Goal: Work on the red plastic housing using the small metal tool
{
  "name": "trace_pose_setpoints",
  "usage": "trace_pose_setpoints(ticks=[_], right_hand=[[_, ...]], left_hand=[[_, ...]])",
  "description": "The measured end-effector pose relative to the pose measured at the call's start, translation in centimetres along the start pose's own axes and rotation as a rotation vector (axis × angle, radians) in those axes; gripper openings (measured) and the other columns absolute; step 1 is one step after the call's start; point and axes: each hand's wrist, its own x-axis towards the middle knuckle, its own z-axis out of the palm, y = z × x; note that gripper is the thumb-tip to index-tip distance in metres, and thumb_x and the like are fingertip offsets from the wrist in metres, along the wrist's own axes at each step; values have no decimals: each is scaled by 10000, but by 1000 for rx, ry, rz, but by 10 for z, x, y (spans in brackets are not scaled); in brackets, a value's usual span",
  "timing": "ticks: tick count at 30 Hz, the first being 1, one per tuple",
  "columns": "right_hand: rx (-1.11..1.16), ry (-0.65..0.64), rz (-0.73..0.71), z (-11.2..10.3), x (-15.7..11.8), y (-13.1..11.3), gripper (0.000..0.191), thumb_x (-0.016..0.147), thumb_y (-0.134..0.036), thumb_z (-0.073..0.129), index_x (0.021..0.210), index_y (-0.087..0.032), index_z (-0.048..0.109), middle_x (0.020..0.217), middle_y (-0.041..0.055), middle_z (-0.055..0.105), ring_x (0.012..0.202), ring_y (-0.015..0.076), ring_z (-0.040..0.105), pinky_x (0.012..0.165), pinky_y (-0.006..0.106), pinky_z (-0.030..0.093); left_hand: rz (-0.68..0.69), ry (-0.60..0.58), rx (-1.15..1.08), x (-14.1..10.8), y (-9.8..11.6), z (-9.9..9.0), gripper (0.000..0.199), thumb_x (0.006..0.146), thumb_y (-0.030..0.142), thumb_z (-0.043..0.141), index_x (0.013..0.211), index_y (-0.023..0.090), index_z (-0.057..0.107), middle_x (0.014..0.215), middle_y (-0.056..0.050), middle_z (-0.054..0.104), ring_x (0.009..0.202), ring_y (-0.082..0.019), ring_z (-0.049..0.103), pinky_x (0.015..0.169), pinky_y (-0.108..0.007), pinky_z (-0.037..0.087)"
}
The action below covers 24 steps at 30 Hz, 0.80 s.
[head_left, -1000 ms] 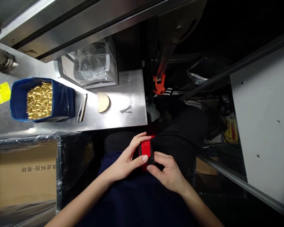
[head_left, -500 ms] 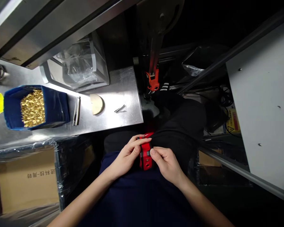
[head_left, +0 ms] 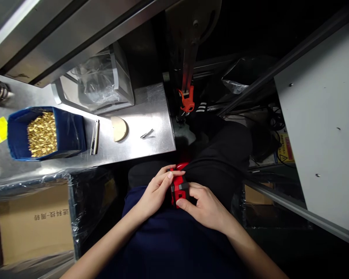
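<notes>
A red-and-black device (head_left: 179,186), which looks like part of a cordless power tool, sits at my lap. My left hand (head_left: 156,190) is closed around its left side, fingers reaching over the top. On the near right side, my right hand (head_left: 205,204) grips it, with the thumb across its near end and the other fingers along its right side. Part of the device is hidden under my hands. More red shows just beyond my left fingertips; I cannot tell whether it is the same piece.
On the metal bench (head_left: 130,149) at left are a blue bin (head_left: 72,133) of small brass-coloured parts, a utility knife (head_left: 94,137), a cream half-round block (head_left: 120,129) and tweezers-like metal pieces (head_left: 147,134). An orange-handled tool (head_left: 187,101) hangs ahead. A lined carton (head_left: 35,224) stands lower left.
My right thumb has moved from the device's right side down to its near end. The left thumb has shifted up slightly. The device stays in both hands.
</notes>
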Motion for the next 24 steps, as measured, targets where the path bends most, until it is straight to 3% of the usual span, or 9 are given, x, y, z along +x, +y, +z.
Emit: trace_pose_setpoints(ticks=[5, 9, 13, 18, 24], right_hand=[[17, 28, -23, 3, 0, 0, 121, 970, -268, 666, 883, -219, 735, 1001, 31, 739, 934, 207, 683, 861, 332, 523], [54, 47, -33, 4, 0, -1, 92, 971, -255, 658, 975, -230, 746, 1065, 40, 748, 993, 220, 692, 891, 335, 535], [50, 61, -51, 4, 2, -4, 151, 983, -265, 644, 1095, -248, 745, 1135, 45, 744, 1042, 224, 691, 910, 339, 540], [-62, 60, -35, 8, 5, -7, 89, 967, -262, 664, 998, -223, 738, 1064, 51, 736, 1015, 232, 681, 900, 352, 524], [-53, 43, -16, 10, 10, -6, 99, 967, -266, 673, 892, -216, 715, 1017, 28, 717, 970, 203, 670, 865, 325, 509]], left_hand=[[34, -30, -42, -4, 0, -2, 423, 1090, 432, 385, 1395, 289, 641, 1669, -43, 331, 1518, -295, 336, 1291, -463, 222], [96, -125, -39, -7, 0, -7, 426, 1023, 418, 574, 1434, 308, 604, 1693, -46, 296, 1555, -326, 261, 1294, -490, 212], [137, -125, -69, -5, -1, -6, 366, 956, 353, 694, 1317, 291, 704, 1627, -81, 413, 1496, -360, 374, 1241, -490, 329], [104, -49, -208, 2, -1, -1, 226, 982, 318, 654, 1137, 250, 804, 1487, -95, 587, 1414, -342, 491, 1180, -449, 404], [-39, 23, -336, 11, -4, 0, 359, 1057, 396, 529, 1014, 211, 834, 1453, -99, 627, 1324, -312, 583, 1140, -426, 438]])
